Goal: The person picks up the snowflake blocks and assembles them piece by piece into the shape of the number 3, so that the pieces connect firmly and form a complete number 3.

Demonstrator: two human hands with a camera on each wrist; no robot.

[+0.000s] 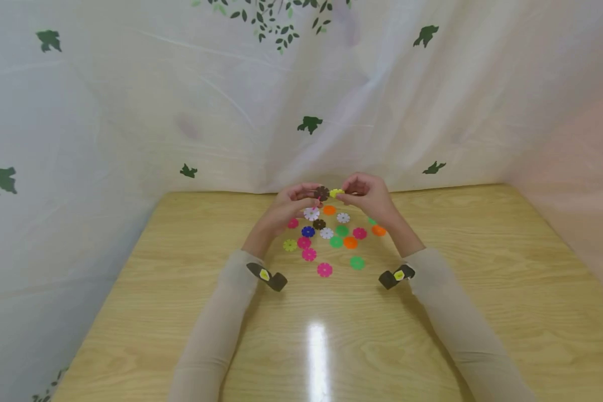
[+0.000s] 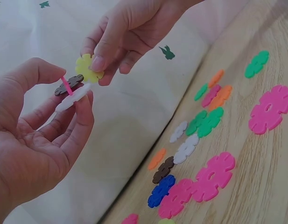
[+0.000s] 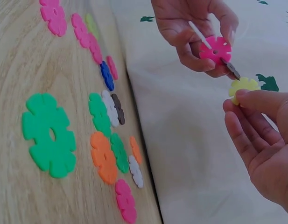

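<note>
My left hand (image 1: 287, 207) grips a small cluster of notched flower discs above the far part of the table. A pink disc (image 3: 214, 50), a white disc (image 2: 73, 99) and a brown disc (image 1: 321, 193) are slotted together at angles in it. Between the thumb and fingers of my right hand (image 1: 374, 195) is a yellow flower disc (image 1: 335, 192). Its edge meets the brown disc's edge in the right wrist view; whether their notches interlock I cannot tell.
Loose flower discs lie scattered on the wooden table (image 1: 181, 312) below the hands, among them a blue disc (image 1: 308, 231), a green disc (image 1: 357, 263) and a pink disc (image 1: 324, 270). A pale printed curtain (image 1: 241, 139) hangs right behind the table's far edge.
</note>
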